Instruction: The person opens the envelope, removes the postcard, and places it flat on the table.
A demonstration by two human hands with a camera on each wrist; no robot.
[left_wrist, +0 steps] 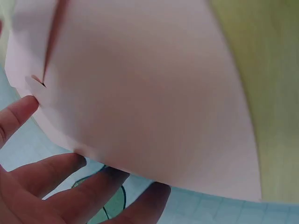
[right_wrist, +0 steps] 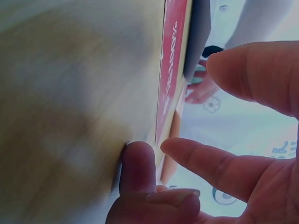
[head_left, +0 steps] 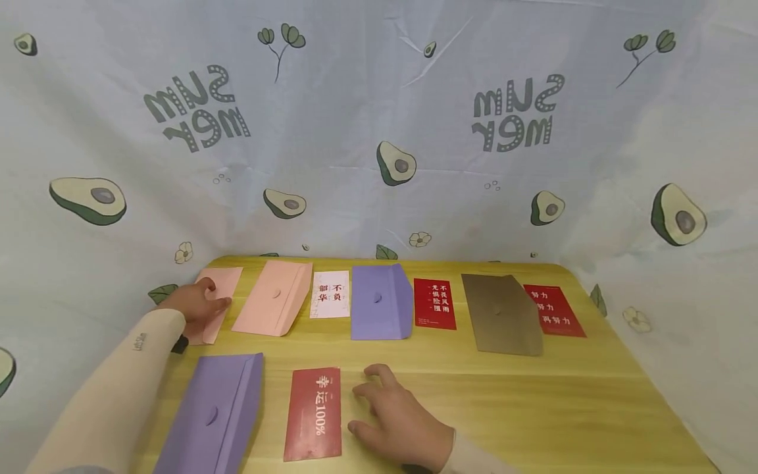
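At the far left my left hand (head_left: 192, 303) touches a pink envelope (head_left: 224, 284), its fingers spread. In the left wrist view, fingertips (left_wrist: 117, 172) lie along the edge of that envelope (left_wrist: 154, 102), and one reaches the small flap tab. My right hand (head_left: 405, 421) hovers low near the front of the table with its fingers loosely bent and nothing in them. Just left of it lies a red card (head_left: 314, 415) with white characters and "100%". The right wrist view shows the same card (right_wrist: 172, 60) beyond the spread fingers.
A second pink envelope (head_left: 274, 296), a white card (head_left: 330, 295), a purple envelope (head_left: 379, 309), a red card (head_left: 435, 304), a brown envelope (head_left: 500, 316) and another red card (head_left: 555, 313) line the back. A purple envelope (head_left: 207, 415) lies front left. Printed fabric (head_left: 337, 131) surrounds the wooden table (head_left: 592, 408).
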